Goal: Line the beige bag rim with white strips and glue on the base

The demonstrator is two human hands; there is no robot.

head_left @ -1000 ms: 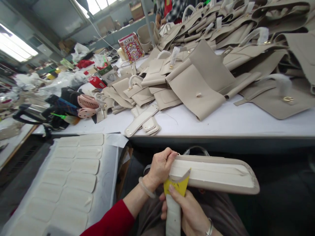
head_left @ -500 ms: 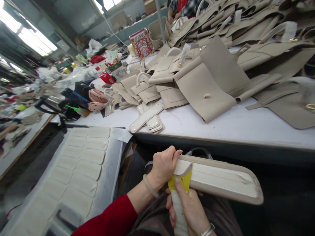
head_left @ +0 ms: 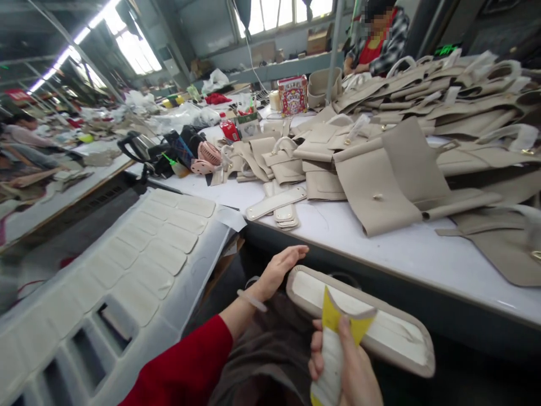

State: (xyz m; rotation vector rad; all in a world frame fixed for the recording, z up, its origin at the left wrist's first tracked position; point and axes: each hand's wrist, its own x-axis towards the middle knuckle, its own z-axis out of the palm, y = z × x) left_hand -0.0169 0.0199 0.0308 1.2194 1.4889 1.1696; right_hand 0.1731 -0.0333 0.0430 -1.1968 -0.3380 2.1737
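My right hand [head_left: 355,361] is wrapped around the pale, wrapped handle of a yellow scraper [head_left: 332,307] with a curved edge. Its thumb presses on the yellow blade. Behind the scraper lies a long, round-ended bag panel [head_left: 406,338], with a beige leather rim folded around a white backing. The scraper hides part of its middle; I cannot tell whether they touch. My left hand [head_left: 279,273] is open, its fingers stretched out just beyond the panel's left end. Whether it touches the panel's rim is unclear.
At my left, a slanted, plastic-covered board [head_left: 198,248] carries rows of pale rounded pieces and dark slots. The white table [head_left: 338,225] ahead holds stacked strips [head_left: 276,203], beige bag parts [head_left: 380,192] and a kettle [head_left: 137,148]. A co-worker [head_left: 376,39] sits across it.
My left hand has let go of the panel's left end and straightened its fingers. The scraper in my right hand has come away from that end toward the right. My view has shifted.
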